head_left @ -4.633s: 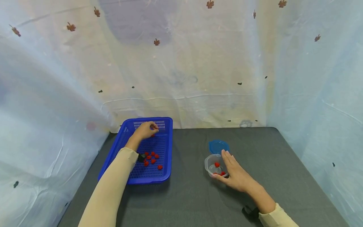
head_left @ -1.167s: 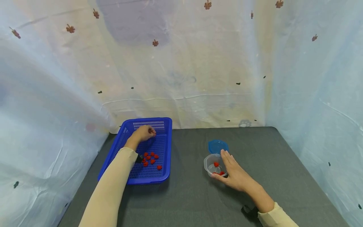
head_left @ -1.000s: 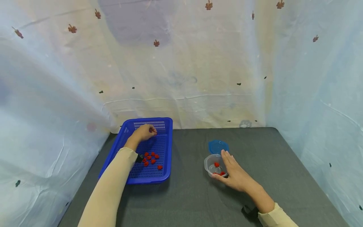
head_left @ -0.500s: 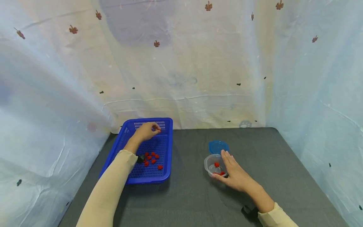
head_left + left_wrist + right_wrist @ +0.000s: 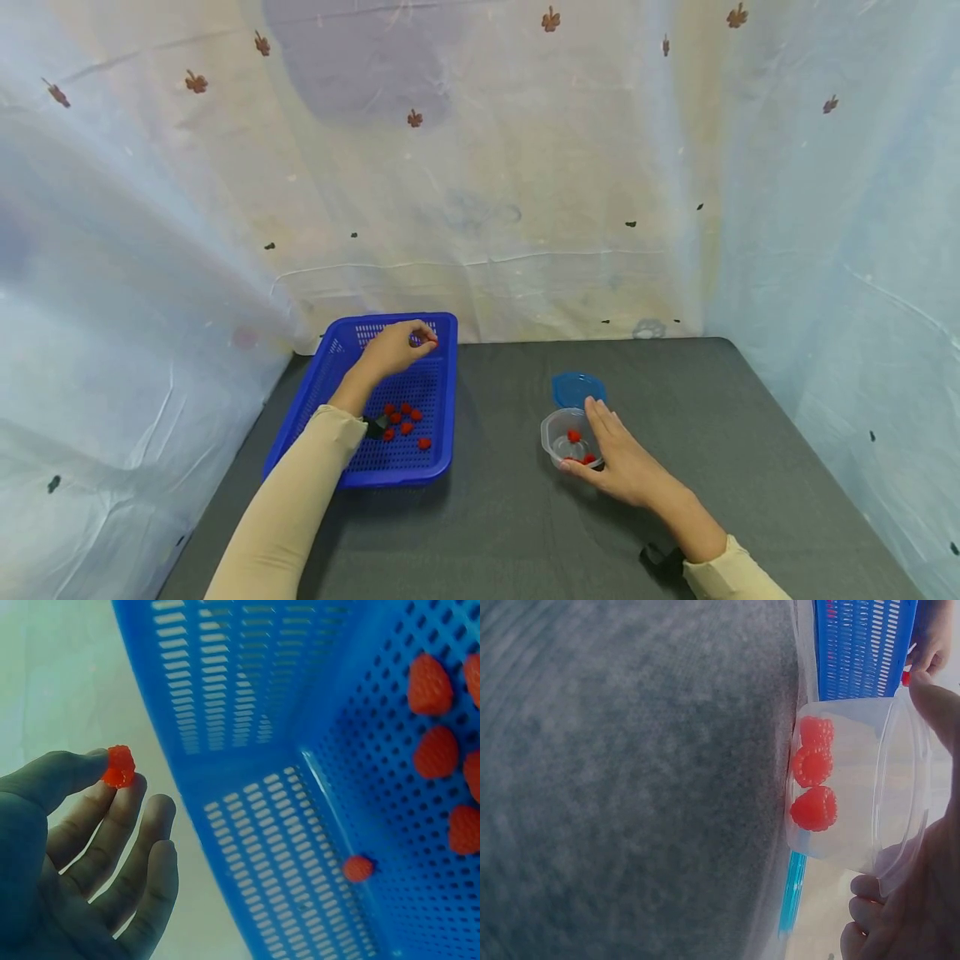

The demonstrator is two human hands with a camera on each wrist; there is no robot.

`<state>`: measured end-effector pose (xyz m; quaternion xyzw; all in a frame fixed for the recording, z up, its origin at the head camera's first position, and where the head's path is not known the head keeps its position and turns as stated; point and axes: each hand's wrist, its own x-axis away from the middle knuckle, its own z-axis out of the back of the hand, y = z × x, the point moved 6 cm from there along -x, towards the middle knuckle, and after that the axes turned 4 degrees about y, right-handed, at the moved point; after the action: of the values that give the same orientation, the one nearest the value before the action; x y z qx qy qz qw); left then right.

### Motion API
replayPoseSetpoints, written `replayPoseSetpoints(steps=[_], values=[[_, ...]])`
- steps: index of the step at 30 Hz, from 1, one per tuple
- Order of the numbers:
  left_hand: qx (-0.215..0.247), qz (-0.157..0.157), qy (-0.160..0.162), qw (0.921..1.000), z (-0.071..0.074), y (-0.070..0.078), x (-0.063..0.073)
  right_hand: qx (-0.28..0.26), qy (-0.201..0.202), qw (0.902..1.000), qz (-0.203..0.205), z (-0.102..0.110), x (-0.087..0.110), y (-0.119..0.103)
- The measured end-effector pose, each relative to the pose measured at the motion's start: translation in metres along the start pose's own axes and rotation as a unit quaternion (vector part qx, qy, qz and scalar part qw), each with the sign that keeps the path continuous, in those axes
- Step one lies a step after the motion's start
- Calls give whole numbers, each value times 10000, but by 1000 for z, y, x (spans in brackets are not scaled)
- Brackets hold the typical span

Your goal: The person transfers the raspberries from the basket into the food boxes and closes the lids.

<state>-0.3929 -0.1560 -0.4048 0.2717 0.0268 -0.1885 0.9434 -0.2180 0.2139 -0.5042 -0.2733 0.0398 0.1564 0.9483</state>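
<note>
My left hand (image 5: 397, 347) pinches a raspberry (image 5: 119, 766) between thumb and fingertips, above the far part of a blue perforated basket (image 5: 447, 400). In the left wrist view the hand is raised outside the basket's outline, its other fingers spread. Several raspberries (image 5: 424, 443) lie on the basket floor, and a lone raspberry (image 5: 358, 868) sits by its wall. My right hand (image 5: 628, 462) rests against a clear plastic tub (image 5: 550, 437), fingers straight along its right side and thumb at the near rim. Three raspberries (image 5: 815, 808) show inside the tub.
A blue lid (image 5: 578, 388) lies just behind the tub on the grey tabletop (image 5: 495, 533). A pale patterned sheet (image 5: 480, 192) hangs behind the table and along both sides. A black strap (image 5: 662, 560) is at the right wrist.
Earlier the left hand was lower among the basket's far end; it has risen and moved right with a raspberry between its fingertips. The right hand and tub stay put.
</note>
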Motion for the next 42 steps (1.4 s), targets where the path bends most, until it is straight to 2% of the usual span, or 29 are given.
replayPoseSetpoints(steps=[14,27,42], values=[[60,-340,39,9994,-4,44,7,8,-27,10000,-37,0,0,0],[-101,-645,-122,9978,-20,68,10,11,-28,10000,-54,-2,-1,2],[-104,-1058,-299,9939,-37,107,20,-54,-56,10000,-52,0,0,0]])
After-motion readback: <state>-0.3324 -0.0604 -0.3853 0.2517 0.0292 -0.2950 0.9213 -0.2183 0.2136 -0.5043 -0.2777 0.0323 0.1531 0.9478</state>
